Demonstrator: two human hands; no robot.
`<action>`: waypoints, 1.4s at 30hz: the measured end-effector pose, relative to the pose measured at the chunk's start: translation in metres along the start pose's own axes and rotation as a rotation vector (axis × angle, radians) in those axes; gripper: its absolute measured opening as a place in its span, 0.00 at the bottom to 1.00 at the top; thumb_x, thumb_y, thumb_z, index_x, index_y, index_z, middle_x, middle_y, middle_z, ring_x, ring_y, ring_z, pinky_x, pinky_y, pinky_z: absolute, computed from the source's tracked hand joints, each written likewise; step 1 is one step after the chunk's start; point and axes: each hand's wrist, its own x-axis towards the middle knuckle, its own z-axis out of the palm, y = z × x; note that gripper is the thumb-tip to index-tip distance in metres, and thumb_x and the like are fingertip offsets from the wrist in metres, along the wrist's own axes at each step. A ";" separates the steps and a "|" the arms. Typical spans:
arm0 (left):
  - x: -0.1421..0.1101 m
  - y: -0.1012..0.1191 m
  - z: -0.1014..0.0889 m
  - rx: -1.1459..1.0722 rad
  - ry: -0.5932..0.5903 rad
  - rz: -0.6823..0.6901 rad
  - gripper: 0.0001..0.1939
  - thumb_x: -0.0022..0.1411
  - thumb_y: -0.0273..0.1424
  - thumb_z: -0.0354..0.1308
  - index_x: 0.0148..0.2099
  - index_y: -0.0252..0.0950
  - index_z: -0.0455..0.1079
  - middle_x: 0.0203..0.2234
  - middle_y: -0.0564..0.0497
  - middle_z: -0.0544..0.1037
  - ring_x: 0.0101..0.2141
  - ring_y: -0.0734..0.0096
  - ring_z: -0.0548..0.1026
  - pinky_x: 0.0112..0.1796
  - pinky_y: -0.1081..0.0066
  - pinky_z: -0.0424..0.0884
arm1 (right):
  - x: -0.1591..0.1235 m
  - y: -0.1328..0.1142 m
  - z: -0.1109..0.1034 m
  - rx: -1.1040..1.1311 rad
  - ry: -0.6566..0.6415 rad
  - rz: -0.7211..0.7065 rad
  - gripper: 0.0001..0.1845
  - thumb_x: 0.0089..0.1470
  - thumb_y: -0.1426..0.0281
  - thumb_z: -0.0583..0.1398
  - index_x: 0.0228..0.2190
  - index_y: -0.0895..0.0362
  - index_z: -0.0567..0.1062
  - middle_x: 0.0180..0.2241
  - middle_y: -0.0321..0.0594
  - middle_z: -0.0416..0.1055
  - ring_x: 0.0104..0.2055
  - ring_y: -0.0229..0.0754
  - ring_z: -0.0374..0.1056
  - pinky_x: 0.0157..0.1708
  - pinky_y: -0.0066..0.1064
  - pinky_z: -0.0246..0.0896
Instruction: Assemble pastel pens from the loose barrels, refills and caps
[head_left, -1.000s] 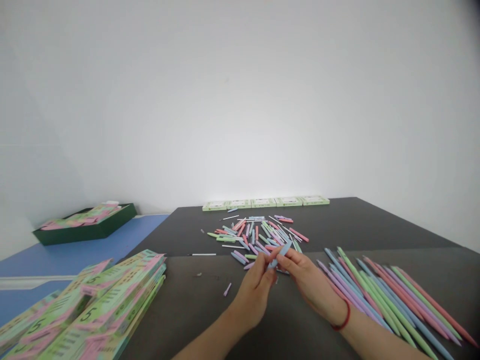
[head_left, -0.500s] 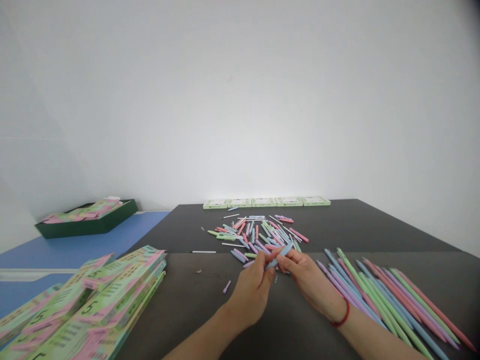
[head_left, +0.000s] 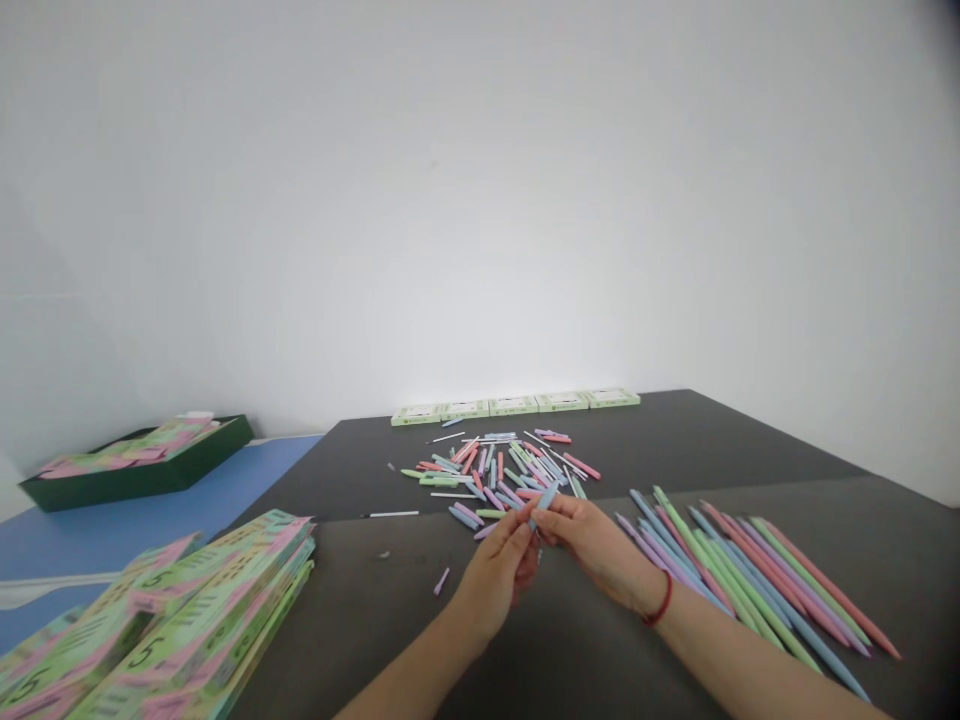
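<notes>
Pen piece (head_left: pixel 549 493), pale blue, is pinched above the tabletop (head_left: pixel 360 620) in the narrow grip of left hand (head_left: pixel 489 572) and right hand (head_left: pixel 600 550), probably to steady it from 2 sides; loose parts (head_left: pixel 501 466) lie just beyond, apparently within reach.

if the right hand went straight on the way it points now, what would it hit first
Past the slim pale-blue pen in its fingers, probably the bare left hand, close ahead; exact depth is unclear.
</notes>
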 end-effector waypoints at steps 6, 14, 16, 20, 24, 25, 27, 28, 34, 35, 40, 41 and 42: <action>0.009 -0.007 -0.006 -0.001 -0.053 -0.029 0.19 0.58 0.47 0.52 0.43 0.38 0.61 0.17 0.63 0.56 0.15 0.82 0.48 0.17 0.78 0.40 | 0.003 0.006 -0.004 0.027 -0.036 0.046 0.12 0.50 0.62 0.60 0.23 0.57 0.70 0.18 0.28 0.58 0.22 0.34 0.54 0.26 0.28 0.52; 0.009 -0.020 -0.006 0.084 0.004 0.033 0.18 0.58 0.48 0.53 0.33 0.38 0.56 0.17 0.63 0.56 0.15 0.82 0.49 0.17 0.77 0.42 | 0.006 0.013 -0.012 -0.024 -0.020 0.047 0.16 0.49 0.58 0.62 0.22 0.57 0.67 0.19 0.29 0.64 0.20 0.32 0.57 0.23 0.27 0.53; 0.008 -0.024 -0.003 0.108 0.020 0.052 0.18 0.59 0.48 0.52 0.34 0.38 0.57 0.17 0.63 0.56 0.15 0.82 0.49 0.18 0.77 0.43 | 0.006 0.014 -0.011 -0.031 -0.019 0.050 0.16 0.48 0.57 0.62 0.23 0.56 0.67 0.19 0.29 0.65 0.19 0.33 0.57 0.22 0.27 0.54; 0.009 -0.032 -0.004 0.151 0.052 0.094 0.15 0.62 0.45 0.49 0.34 0.37 0.59 0.18 0.61 0.56 0.17 0.80 0.50 0.20 0.76 0.46 | 0.004 0.018 -0.007 -0.032 -0.008 0.061 0.16 0.48 0.57 0.62 0.23 0.56 0.66 0.19 0.28 0.64 0.19 0.33 0.57 0.22 0.27 0.55; 0.011 -0.035 -0.009 0.190 0.072 0.124 0.14 0.62 0.42 0.51 0.33 0.37 0.60 0.19 0.59 0.58 0.20 0.77 0.54 0.21 0.75 0.48 | 0.003 0.025 -0.004 -0.050 0.025 0.089 0.17 0.48 0.57 0.62 0.22 0.56 0.66 0.18 0.28 0.63 0.18 0.32 0.56 0.20 0.26 0.53; 0.012 -0.035 -0.010 0.194 0.072 0.125 0.14 0.62 0.42 0.51 0.33 0.36 0.60 0.19 0.59 0.58 0.20 0.77 0.55 0.21 0.75 0.48 | 0.003 0.026 -0.003 -0.058 0.038 0.095 0.17 0.48 0.57 0.62 0.21 0.56 0.66 0.17 0.27 0.62 0.17 0.31 0.55 0.19 0.26 0.52; 0.013 -0.035 -0.011 0.195 0.067 0.121 0.14 0.62 0.42 0.51 0.33 0.36 0.61 0.18 0.60 0.58 0.19 0.77 0.54 0.21 0.75 0.48 | 0.003 0.028 -0.003 -0.070 0.060 0.102 0.18 0.48 0.57 0.62 0.21 0.56 0.65 0.16 0.27 0.61 0.17 0.31 0.54 0.18 0.25 0.50; 0.013 -0.035 -0.010 0.192 0.065 0.118 0.14 0.62 0.43 0.51 0.33 0.37 0.61 0.17 0.60 0.57 0.18 0.78 0.53 0.20 0.75 0.48 | 0.003 0.029 -0.002 -0.072 0.064 0.104 0.18 0.48 0.56 0.62 0.21 0.56 0.65 0.16 0.27 0.60 0.17 0.31 0.54 0.17 0.25 0.49; 0.012 -0.029 -0.008 0.158 0.055 0.099 0.17 0.61 0.46 0.51 0.33 0.36 0.62 0.16 0.61 0.56 0.16 0.80 0.50 0.18 0.75 0.45 | 0.003 0.017 -0.005 -0.071 0.088 0.078 0.18 0.51 0.55 0.59 0.34 0.57 0.74 0.15 0.25 0.56 0.16 0.32 0.51 0.18 0.26 0.46; 0.012 -0.029 -0.008 0.151 0.052 0.095 0.17 0.61 0.46 0.51 0.32 0.36 0.62 0.16 0.61 0.57 0.16 0.80 0.50 0.18 0.76 0.45 | 0.003 0.014 -0.006 -0.071 0.093 0.072 0.19 0.51 0.55 0.60 0.36 0.57 0.74 0.15 0.25 0.55 0.16 0.32 0.50 0.19 0.27 0.45; 0.011 -0.026 -0.006 0.102 0.047 0.073 0.18 0.60 0.47 0.52 0.30 0.37 0.60 0.15 0.61 0.57 0.15 0.82 0.50 0.17 0.77 0.43 | 0.007 0.002 -0.015 -0.063 0.143 0.012 0.18 0.50 0.55 0.61 0.29 0.59 0.75 0.16 0.27 0.56 0.19 0.33 0.50 0.21 0.28 0.45; 0.010 -0.025 -0.006 0.091 0.047 0.071 0.18 0.60 0.47 0.52 0.30 0.37 0.60 0.15 0.61 0.57 0.15 0.82 0.50 0.17 0.78 0.43 | 0.008 0.000 -0.017 -0.057 0.166 -0.007 0.18 0.51 0.54 0.60 0.28 0.58 0.74 0.16 0.28 0.56 0.19 0.33 0.50 0.21 0.28 0.45; 0.010 -0.025 -0.006 0.079 0.046 0.070 0.19 0.60 0.47 0.52 0.30 0.37 0.60 0.15 0.61 0.56 0.15 0.83 0.50 0.16 0.78 0.43 | 0.009 -0.003 -0.020 -0.052 0.191 -0.026 0.19 0.51 0.54 0.59 0.28 0.58 0.73 0.17 0.28 0.55 0.19 0.33 0.50 0.21 0.28 0.45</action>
